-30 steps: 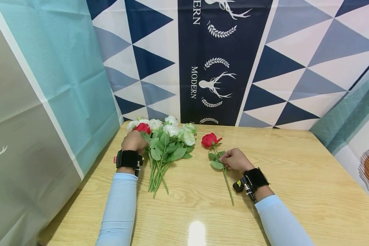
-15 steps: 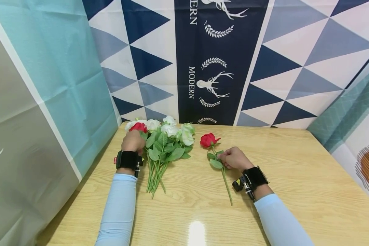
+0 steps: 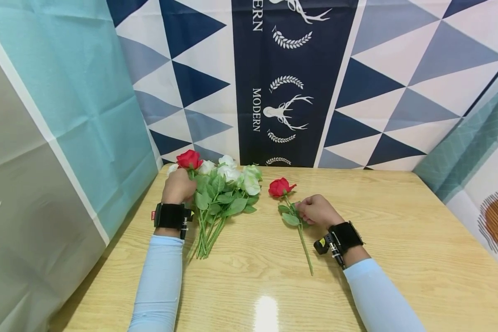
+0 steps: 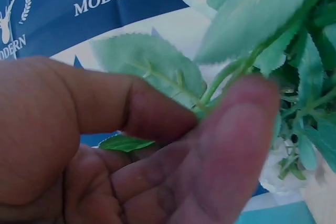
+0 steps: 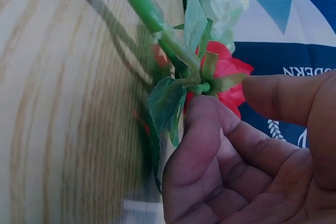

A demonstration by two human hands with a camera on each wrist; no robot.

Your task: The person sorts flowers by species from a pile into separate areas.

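Note:
In the head view, my left hand (image 3: 178, 186) holds a red rose (image 3: 189, 159) over the left side of a bunch of white roses (image 3: 229, 173). The left wrist view has thumb and forefinger pinching its green stem (image 4: 212, 90) below the leaves; the bloom is out of that view. A second red rose (image 3: 280, 187) lies apart on the table, bloom toward the back. At its leaves is my right hand (image 3: 318, 212). In the right wrist view, the forefinger is right at the stem (image 5: 173, 45), and the thumb stands apart from it with a gap between.
The wooden table (image 3: 249, 281) carries the flowers near its back edge. Behind it hangs a patterned cloth (image 3: 288, 92), with another cloth (image 3: 95, 106) along the left side. Bunched green stems (image 3: 209, 237) point toward the front.
My left hand has lifted the red rose up and back, so its bloom stands higher than the white ones. My right hand stays by the other red rose, its fingers slightly shifted.

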